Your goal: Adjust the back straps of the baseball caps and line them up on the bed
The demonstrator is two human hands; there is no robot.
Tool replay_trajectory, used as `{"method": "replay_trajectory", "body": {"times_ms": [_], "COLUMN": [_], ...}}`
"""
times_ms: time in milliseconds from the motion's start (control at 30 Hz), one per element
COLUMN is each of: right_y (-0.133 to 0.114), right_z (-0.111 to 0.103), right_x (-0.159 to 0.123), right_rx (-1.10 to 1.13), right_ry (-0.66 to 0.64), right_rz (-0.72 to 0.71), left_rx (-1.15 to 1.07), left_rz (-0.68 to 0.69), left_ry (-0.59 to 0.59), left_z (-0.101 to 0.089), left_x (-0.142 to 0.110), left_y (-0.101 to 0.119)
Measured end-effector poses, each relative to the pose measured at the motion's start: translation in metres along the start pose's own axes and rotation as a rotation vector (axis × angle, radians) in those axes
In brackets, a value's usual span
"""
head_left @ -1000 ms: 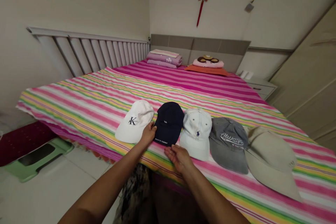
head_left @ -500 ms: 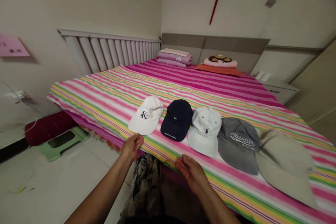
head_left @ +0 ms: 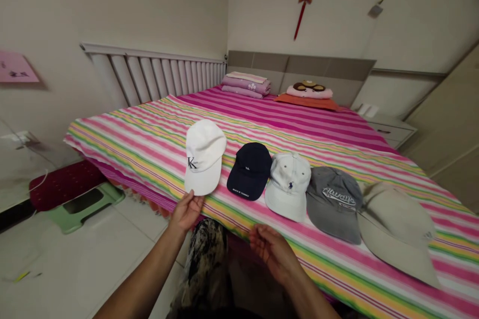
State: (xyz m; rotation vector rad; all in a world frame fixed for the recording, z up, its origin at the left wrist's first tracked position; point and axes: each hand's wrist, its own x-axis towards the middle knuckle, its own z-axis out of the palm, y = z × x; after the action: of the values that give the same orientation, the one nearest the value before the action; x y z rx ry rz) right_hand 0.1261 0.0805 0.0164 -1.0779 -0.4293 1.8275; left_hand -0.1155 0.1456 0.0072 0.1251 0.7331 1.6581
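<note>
Now left hand (head_left: 186,212) holds white baseball cap (head_left: 204,157).

Striped bedspread (head_left: 123,159), four caps (head_left: 288,187) side by side

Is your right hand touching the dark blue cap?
Apart: the head view shows the right hand below the dark blue cap, with a strip of striped bedsheet showing between them.
</note>
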Motion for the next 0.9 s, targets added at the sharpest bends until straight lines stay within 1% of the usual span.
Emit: {"method": "replay_trajectory", "body": {"times_ms": [67, 133, 200, 267, 300, 333, 367, 467, 533, 600, 733, 833, 900], "right_y": [-0.009, -0.02, -0.032, -0.041, -0.044, -0.046, -0.048, -0.048, -0.048, -0.048, -0.045, -0.041, -0.039], "right_z": [0.008, 0.016, 0.024, 0.03, 0.033, 0.034, 0.034, 0.029, 0.022, 0.012, -0.007, -0.018, -0.024], "right_x": [-0.004, -0.009, -0.016, -0.023, -0.027, -0.031, -0.033, -0.038, -0.039, -0.04, -0.041, -0.042, -0.045], "right_rx": [-0.084, -0.199, -0.274, -0.259, -0.211, -0.146, -0.075, 0.104, 0.176, 0.216, 0.235, 0.219, 0.199], "right_ry": [-0.098, -0.205, -0.309, -0.417, -0.452, -0.46, -0.438, -0.299, -0.237, -0.191, -0.125, -0.099, -0.095], "right_rz": [-0.05, -0.139, -0.245, -0.318, -0.342, -0.362, -0.38, -0.428, -0.448, -0.466, -0.462, -0.451, -0.453], "left_rx": [-0.01, 0.011, 0.037, 0.059, 0.068, 0.073, 0.079, 0.104, 0.11, 0.106, 0.152, 0.218, 0.243], "left_rz": [-0.047, -0.107, -0.208, -0.326, -0.38, -0.423, -0.455, -0.524, -0.542, -0.53, -0.52, -0.515, -0.48], "left_ry": [-0.088, -0.176, -0.271, -0.338, -0.366, -0.388, -0.406, -0.449, -0.485, -0.52, -0.549, -0.564, -0.586], "left_z": [-0.01, -0.021, -0.032, -0.041, -0.044, -0.048, -0.051, -0.058, -0.059, -0.056, -0.037, -0.016, 0.001], "left_x": [-0.018, -0.036, -0.053, -0.068, -0.074, -0.079, -0.083, -0.086, -0.083, -0.077, -0.062, -0.055, -0.054], "left_y": [-0.013, -0.029, -0.046, -0.062, -0.069, -0.075, -0.081, -0.093, -0.095, -0.092, -0.077, -0.069, -0.066]}}
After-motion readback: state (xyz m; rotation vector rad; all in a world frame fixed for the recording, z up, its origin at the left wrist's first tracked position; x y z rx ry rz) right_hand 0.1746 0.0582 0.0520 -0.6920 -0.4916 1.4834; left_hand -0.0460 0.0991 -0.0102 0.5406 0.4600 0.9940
